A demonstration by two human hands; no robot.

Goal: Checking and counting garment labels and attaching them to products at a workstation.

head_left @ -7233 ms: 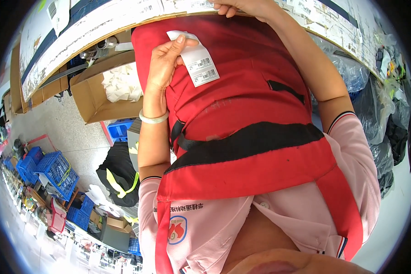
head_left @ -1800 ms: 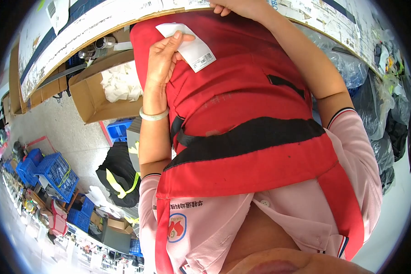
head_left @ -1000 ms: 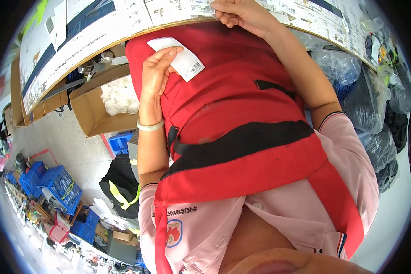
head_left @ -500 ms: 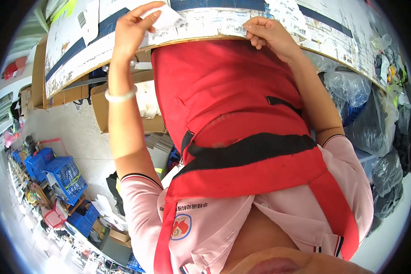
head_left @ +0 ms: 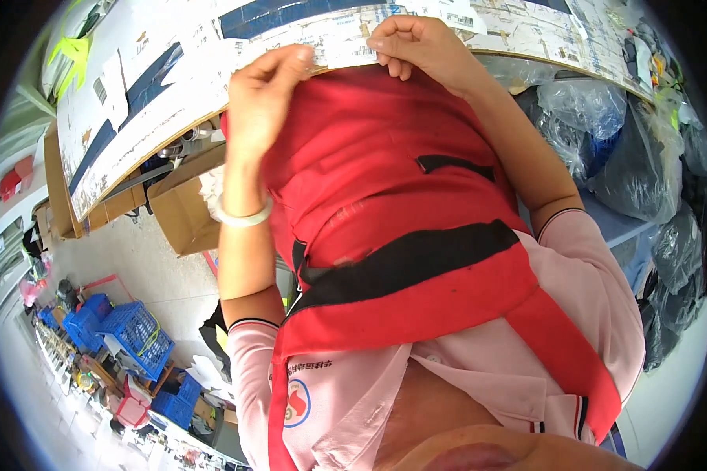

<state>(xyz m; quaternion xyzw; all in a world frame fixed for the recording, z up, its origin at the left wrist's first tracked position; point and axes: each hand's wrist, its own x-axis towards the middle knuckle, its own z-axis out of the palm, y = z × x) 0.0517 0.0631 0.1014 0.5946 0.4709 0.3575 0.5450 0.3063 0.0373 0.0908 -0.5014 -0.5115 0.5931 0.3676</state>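
Observation:
At the near edge of a worn white work table (head_left: pixel 204 94), my right hand (head_left: pixel 420 51) pinches the edge of a small white label (head_left: pixel 349 53) with barcode print. My left hand (head_left: pixel 263 98) is just left of it, above the table edge, with thumb and forefinger drawn together. Whatever lies between those left fingertips blends into the white surface, so I cannot make it out. A short gap separates the two hands. Below them hangs my red apron (head_left: pixel 369 149).
White labels (head_left: pixel 456 14) lie on the table, and another white tag (head_left: pixel 114 90) is at its left. An open cardboard box (head_left: pixel 184 208) stands under the left side. Clear plastic bags (head_left: pixel 597 114) crowd the right. Blue crates (head_left: pixel 137 337) sit on the floor at lower left.
My left hand has come down and right, closer to my right hand; the white label it held up no longer shows clearly. The whole view has shifted, and my right hand remains at the table edge.

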